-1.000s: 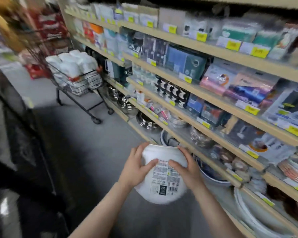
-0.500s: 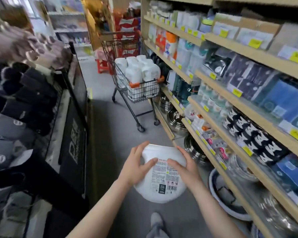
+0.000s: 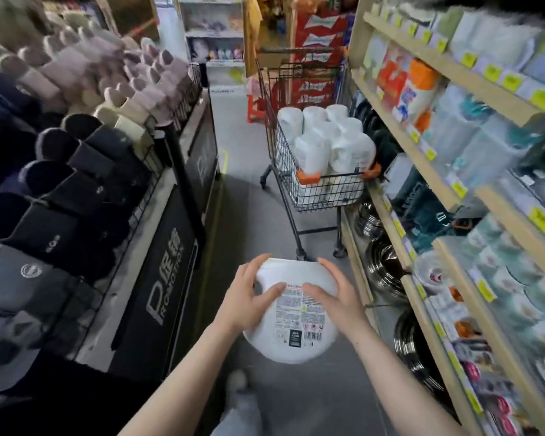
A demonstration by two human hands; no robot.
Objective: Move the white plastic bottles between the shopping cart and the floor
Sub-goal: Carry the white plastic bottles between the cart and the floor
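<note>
Store aisle (image 3: 249, 215): both hands, left (image 3: 249, 297) and right (image 3: 334, 295), seemingly clasp one white bottle (image 3: 291, 322)

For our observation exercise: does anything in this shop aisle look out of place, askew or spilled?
Nothing is spilled or damaged. The one oddity: white bottles are heaped well above the shopping cart rim. Both hands, left and right, hold another white bottle.

Shelf goods (image 3: 472, 127) at 3 o'clock blurred, labels unreadable. Held bottle (image 3: 291, 313): label print too small to read, cap hidden. Cart bottles (image 3: 328, 140) at 12 o'clock partly hidden behind wire basket (image 3: 328, 191).
</note>
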